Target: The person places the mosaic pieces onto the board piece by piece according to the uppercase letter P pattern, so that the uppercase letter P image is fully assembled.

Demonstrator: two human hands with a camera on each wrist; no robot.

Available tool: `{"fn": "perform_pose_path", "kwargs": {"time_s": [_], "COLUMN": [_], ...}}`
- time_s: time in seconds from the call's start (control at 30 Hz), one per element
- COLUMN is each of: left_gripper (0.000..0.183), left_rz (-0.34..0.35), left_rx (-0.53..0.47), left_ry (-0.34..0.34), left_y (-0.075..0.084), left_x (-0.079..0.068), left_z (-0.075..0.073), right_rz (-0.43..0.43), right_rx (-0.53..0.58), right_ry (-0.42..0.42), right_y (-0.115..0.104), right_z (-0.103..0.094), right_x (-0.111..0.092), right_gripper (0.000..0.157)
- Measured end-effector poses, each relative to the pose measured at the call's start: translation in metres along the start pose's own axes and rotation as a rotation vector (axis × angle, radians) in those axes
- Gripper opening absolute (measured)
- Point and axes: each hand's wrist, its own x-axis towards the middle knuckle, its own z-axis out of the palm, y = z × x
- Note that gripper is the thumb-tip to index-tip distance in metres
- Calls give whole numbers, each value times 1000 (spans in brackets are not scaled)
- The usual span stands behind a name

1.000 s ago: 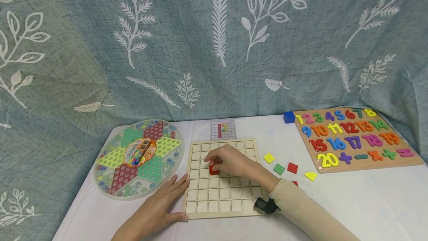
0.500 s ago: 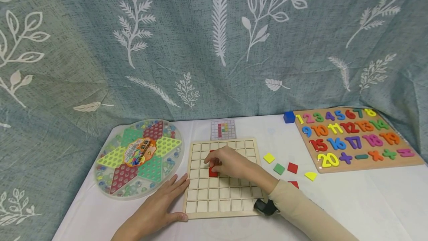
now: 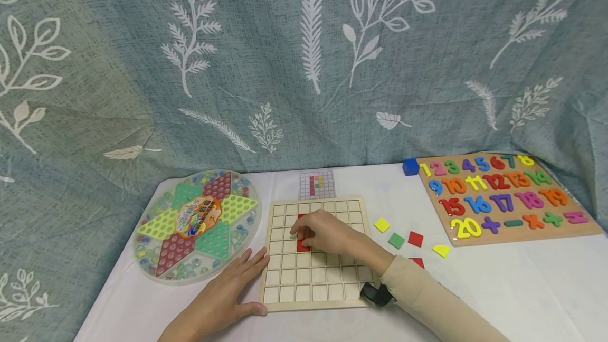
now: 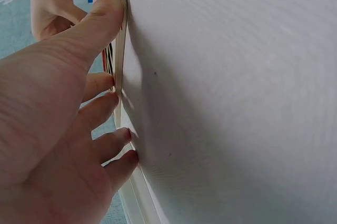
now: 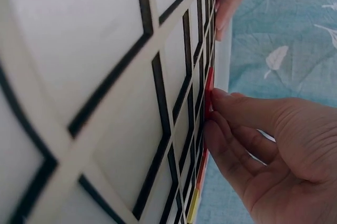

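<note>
1. Right hand point(image 3: 324, 231): fingers curled, apparently pinching red tile point(image 3: 302, 246) at a grid board point(image 3: 323, 305) cell, lower centre of frame.
2. Left hand point(image 3: 227, 290): fingers extended, touching board's left edge.
3. Step looks like tile seating; next needs flat fit, then clean release.

Small flat red square tile point(image 3: 302, 247) sat at the third column from left, middle row, of a pale square wooden grid board point(image 3: 313, 306), full seating unclear, board flat on white table point(image 3: 522, 289), second red tile point(image 3: 302, 216) partly visible farther up.
</note>
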Motion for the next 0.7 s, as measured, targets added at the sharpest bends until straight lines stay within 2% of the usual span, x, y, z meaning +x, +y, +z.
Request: {"fn": "perform_pose_path", "kwargs": {"time_s": [0.23,0.47,0.7], "left_gripper": [95,96,96], "left_rz": [-2,-2,-16], "left_rx": [1,-6,-19], "left_ry": [0,-2,-13], "left_y": [0,-1,-1], "left_x": [0,0,1], "left_z": [1,1,2], "right_rz": [3,-29,-38], "right_rx": [-4,37,61], "right_ry": [-13,-2,-2], "right_y": [-1,-1,-3], "right_z": [0,-3,-10], "right_x": [-1,-4,-15], "right_gripper": [23,23,22]}}
